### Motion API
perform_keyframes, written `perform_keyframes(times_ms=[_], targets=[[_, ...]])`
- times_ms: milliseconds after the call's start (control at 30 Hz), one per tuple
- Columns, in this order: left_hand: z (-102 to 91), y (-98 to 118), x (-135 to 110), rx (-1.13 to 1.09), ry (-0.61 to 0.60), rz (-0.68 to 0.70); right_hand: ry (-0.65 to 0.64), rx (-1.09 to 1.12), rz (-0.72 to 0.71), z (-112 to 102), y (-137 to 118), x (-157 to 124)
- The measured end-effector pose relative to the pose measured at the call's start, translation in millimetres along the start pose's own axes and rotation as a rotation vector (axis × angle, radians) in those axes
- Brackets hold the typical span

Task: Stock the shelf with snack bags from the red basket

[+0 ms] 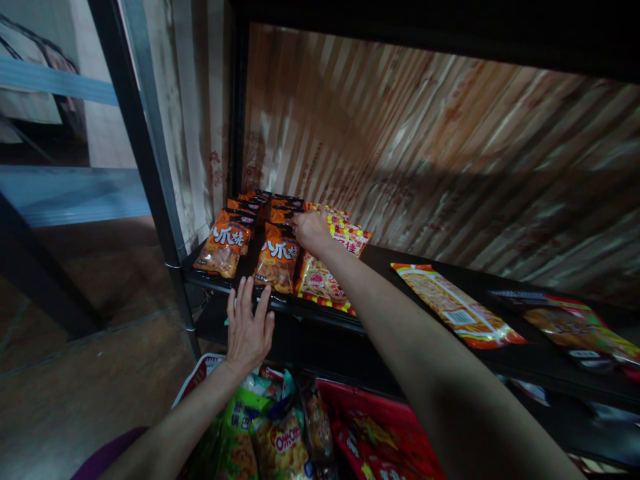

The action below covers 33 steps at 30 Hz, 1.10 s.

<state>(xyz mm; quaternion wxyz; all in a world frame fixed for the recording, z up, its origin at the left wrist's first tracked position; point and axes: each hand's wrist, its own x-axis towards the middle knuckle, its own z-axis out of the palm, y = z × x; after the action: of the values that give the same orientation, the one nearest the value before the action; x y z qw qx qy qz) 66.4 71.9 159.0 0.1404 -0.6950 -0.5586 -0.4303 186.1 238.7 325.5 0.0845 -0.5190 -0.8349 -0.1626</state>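
Observation:
My left hand (249,327) is open with fingers spread, at the front edge of a black shelf (380,257), just below an orange-and-black snack bag (277,257). My right hand (311,230) reaches over to that bag's upper right corner, its fingers curled closed there; the exact grip is partly hidden. More orange-and-black bags (225,243) lie overlapped in a row on the left. Beside my right wrist is a row of yellow-and-red snack bags (320,280), partly covered by my forearm.
Further right lie a flat orange packet (457,310) and a dark, shiny packet (570,327). Under the shelf are a white-rimmed basket (193,380) of mixed snack bags and a red container (370,400). A black upright post (145,127) stands left; a striped curtain (425,147) hangs behind.

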Motion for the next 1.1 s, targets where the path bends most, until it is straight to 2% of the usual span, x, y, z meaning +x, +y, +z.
perform_keyframes(times_ms=[367, 567, 700, 867, 1100], targets=[[1.4, 1.8, 9.2, -0.043, 0.007, -0.022, 0.094, 0.12, 0.05, -14.2, -0.2, 14.3], [4.9, 1.7, 11.3, -0.045, -0.02, -0.004, 0.124, 0.179, 0.085, -4.4, 7.9, 25.5], [4.2, 2.1, 12.8, -0.062, 0.019, -0.003, 0.151, 0.294, 0.003, -3.0, 9.3, 30.4], [2.7, 1.7, 13.8, -0.059, 0.019, 0.001, 0.162, 0.347, -0.098, -14.1, 14.4, 33.7], [1.9, 1.7, 17.1, -0.065, -0.005, 0.019, 0.15, 0.326, -0.08, -16.5, 22.7, 35.0]])
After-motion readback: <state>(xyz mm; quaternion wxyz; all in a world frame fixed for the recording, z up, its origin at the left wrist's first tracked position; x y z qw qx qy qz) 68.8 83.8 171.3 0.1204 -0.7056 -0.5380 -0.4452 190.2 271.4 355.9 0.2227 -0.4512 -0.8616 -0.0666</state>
